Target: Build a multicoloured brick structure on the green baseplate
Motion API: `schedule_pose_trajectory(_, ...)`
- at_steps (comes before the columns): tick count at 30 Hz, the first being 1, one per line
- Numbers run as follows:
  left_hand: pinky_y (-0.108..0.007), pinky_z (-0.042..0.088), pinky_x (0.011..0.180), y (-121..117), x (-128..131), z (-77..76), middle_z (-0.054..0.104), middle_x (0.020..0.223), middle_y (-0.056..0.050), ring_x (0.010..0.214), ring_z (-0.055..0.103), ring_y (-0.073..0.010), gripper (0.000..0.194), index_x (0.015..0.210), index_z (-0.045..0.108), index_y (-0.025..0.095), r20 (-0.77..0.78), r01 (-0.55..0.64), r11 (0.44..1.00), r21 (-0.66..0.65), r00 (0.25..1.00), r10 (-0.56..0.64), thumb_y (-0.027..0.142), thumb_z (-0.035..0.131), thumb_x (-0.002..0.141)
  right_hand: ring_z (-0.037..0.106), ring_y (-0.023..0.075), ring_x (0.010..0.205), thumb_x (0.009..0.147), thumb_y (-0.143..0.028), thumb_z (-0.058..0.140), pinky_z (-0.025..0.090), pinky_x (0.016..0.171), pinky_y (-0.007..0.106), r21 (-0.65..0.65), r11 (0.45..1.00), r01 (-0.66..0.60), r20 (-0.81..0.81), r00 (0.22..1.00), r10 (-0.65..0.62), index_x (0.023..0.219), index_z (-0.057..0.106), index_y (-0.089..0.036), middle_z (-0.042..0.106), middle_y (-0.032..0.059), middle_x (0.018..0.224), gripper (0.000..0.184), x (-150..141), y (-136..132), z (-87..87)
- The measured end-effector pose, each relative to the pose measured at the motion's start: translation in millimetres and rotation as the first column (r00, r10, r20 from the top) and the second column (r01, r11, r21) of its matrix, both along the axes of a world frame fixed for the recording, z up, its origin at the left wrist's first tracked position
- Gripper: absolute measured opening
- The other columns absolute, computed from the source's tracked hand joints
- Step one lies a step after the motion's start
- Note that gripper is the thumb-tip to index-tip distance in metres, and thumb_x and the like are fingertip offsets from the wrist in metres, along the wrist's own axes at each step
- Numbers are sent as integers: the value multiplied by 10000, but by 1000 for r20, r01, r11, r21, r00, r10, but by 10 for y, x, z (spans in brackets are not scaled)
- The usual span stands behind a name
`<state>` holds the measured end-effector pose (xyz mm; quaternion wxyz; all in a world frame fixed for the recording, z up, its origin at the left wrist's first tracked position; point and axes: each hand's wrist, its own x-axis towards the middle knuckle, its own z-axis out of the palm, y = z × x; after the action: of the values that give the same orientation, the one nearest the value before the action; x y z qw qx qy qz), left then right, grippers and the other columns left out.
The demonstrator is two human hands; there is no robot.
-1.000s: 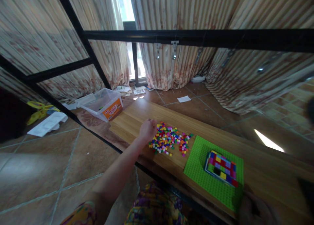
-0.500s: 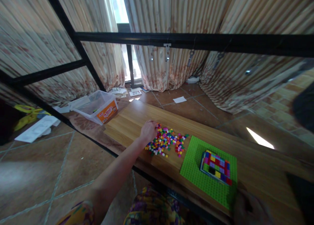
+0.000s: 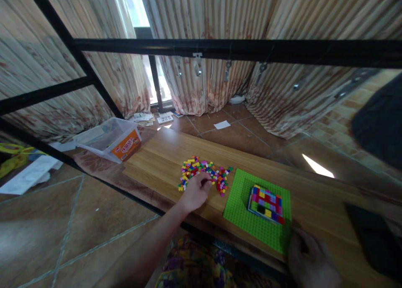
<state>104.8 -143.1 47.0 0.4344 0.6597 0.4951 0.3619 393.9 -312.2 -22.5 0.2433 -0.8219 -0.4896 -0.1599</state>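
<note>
My left hand [image 3: 197, 191] hovers over or touches the near side of a loose pile of small coloured toy bricks [image 3: 191, 167]. Its thumb and fingertips are pinched together; what lies between them is too small to make out. To the right, a green baseplate [image 3: 238, 208] carries a low rectangular build of coloured bricks [image 3: 266, 204], with a dark square spot near its front. My right hand [image 3: 309, 256] rests in shadow at the baseplate's near right corner, fingers curled. Anything inside those fingers is hidden.
The bricks and baseplate lie on a wooden bench top [image 3: 163, 154]. A clear plastic box [image 3: 108, 139] with an orange label stands beyond its left end. A dark flat object [image 3: 373, 237] lies at right. A black metal bar [image 3: 220, 49] crosses in front of the curtains.
My left hand has moved from the pile's far left side to its near side, closer to the baseplate. My right hand stays by the baseplate corner. The view has shifted slightly.
</note>
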Motion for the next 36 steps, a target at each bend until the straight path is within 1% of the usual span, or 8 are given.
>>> schedule_pose_trajectory(3, -220, 397, 517, -81, 86, 48, 516, 578, 45, 521, 485, -96, 107, 729, 566, 180, 213, -12, 980, -197, 975, 55, 260, 547, 798, 618, 214, 769, 899, -360, 440, 407, 590, 295, 8, 1000, -14, -2, 1000, 14, 964, 691, -191, 687, 77, 972, 309, -18, 2, 11)
schedule_pose_trajectory(8, -229, 478, 582, -249, 143, 208, 629, 647, 14, 592, 598, -107, 218, 799, 590, 153, 527, 59, 903, -426, 827, 195, 317, 701, 709, 629, 222, 779, 886, -378, 455, 416, 596, 300, -43, 999, -10, -110, 994, 5, 960, 698, -186, 687, 91, 1004, 319, 26, -8, 14)
schedule_pose_trajectory(14, -220, 490, 591, -448, 121, 391, 661, 687, -3, 628, 634, -113, 285, 798, 609, 143, 578, 95, 874, -477, 782, 231, 330, 768, 653, 654, 272, 861, 829, -439, 531, 472, 758, 355, 77, 985, 155, -480, 872, -100, 973, 698, -139, 709, 120, 941, 372, -45, -26, 297)
schedule_pose_trajectory(17, -218, 494, 574, -554, 131, 480, 658, 703, -1, 630, 644, -122, 280, 809, 600, 146, 533, 85, 877, -472, 820, 207, 337, 752, 673, 644, 271, 929, 815, -477, 570, 466, 840, 380, 175, 978, 112, -585, 811, 12, 978, 704, -163, 705, 107, 991, 378, -405, 22, 599)
schedule_pose_trajectory(21, -214, 503, 562, -716, 178, 538, 679, 781, -20, 657, 661, -131, 292, 861, 575, 157, 498, 144, 869, -473, 858, 128, 372, 712, 718, 648, 229, 929, 792, -481, 635, 496, 840, 365, 304, 942, -144, -803, 494, 334, 1024, 700, -186, 708, 91, 1047, 381, -1062, 207, 956)
schedule_pose_trajectory(25, -208, 509, 555, -846, 187, 528, 652, 750, -3, 661, 656, -129, 291, 890, 560, 167, 449, 177, 870, -461, 892, 56, 399, 674, 756, 653, 182, 805, 767, -459, 668, 521, 732, 312, 357, 910, -209, -895, 203, 398, 975, 709, -201, 722, 52, 903, 334, -1454, 405, 1092)
schedule_pose_trajectory(30, -207, 509, 551, -911, 111, 488, 636, 757, -4, 659, 635, -122, 227, 876, 593, 162, 348, 175, 899, -401, 937, -27, 375, 624, 806, 631, 157, 732, 729, -438, 707, 512, 684, 282, 363, 909, -205, -924, 44, 379, 828, 716, -193, 711, 31, 812, 265, -1547, 465, 1051)
schedule_pose_trajectory(36, -253, 526, 659, -966, 89, 333, 651, 764, -10, 710, 627, -136, 203, 910, 622, 160, 413, 191, 905, -380, 910, -19, 334, 633, 805, 563, 123, 600, 694, -468, 736, 474, 574, 246, 308, 943, -128, -942, -177, 284, 770, 689, -187, 647, -11, 671, 295, -1621, 459, 946)
